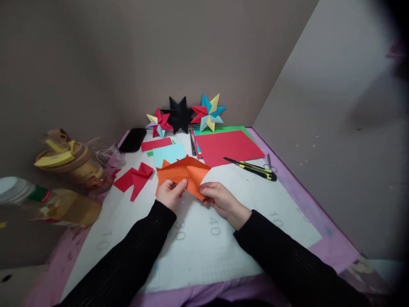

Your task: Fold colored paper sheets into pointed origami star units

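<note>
An orange sheet of folded paper (187,170) is held up between both hands over the white mat, creased and partly opened out. My left hand (170,194) pinches its lower left part, thumb in front. At its lower right corner, my right hand (219,198) grips the paper between thumb and fingers. Left of the orange paper lie folded red paper pieces (136,179). Just behind it is a light blue paper sheet (168,153), with a red strip (156,144) beyond that.
A yellow and black box cutter (252,167) and small scissors (270,164) lie right, beside red paper (230,147). Paper stars, one multicoloured (209,111) and one black (180,114), lean on the wall. A phone (133,140), a lidded cup (76,164) and a bottle (51,200) stand left.
</note>
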`<state>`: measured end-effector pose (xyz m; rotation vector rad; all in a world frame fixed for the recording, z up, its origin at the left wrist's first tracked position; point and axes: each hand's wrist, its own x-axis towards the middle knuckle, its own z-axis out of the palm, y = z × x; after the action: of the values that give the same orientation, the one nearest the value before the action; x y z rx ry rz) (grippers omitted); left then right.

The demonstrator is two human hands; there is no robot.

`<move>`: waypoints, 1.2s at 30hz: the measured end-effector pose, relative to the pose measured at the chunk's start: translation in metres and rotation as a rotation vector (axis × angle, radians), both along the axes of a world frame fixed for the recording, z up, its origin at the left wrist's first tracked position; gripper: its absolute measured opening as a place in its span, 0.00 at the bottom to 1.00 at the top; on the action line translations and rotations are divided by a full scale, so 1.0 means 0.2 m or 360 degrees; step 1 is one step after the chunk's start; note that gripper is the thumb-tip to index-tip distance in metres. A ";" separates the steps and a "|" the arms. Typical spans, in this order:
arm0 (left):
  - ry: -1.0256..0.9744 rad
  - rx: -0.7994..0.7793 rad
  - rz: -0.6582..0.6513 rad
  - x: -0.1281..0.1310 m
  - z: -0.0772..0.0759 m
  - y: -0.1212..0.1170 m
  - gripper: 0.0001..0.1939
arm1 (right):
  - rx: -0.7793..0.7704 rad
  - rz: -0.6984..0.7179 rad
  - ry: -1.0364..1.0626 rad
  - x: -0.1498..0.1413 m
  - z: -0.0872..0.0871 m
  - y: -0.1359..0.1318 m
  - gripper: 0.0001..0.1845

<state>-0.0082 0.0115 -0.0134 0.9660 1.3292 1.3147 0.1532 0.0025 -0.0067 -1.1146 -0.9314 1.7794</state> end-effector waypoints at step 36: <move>-0.0337 -0.0057 -0.0325 0.03 0.00 -0.01 0.23 | 0.0335 -0.0153 -0.0031 0.03 0.01 0.02 0.09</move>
<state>-0.0013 0.0095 -0.0138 0.8861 1.0605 1.1968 0.1590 0.0064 -0.0052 -1.0258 -1.0336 1.5562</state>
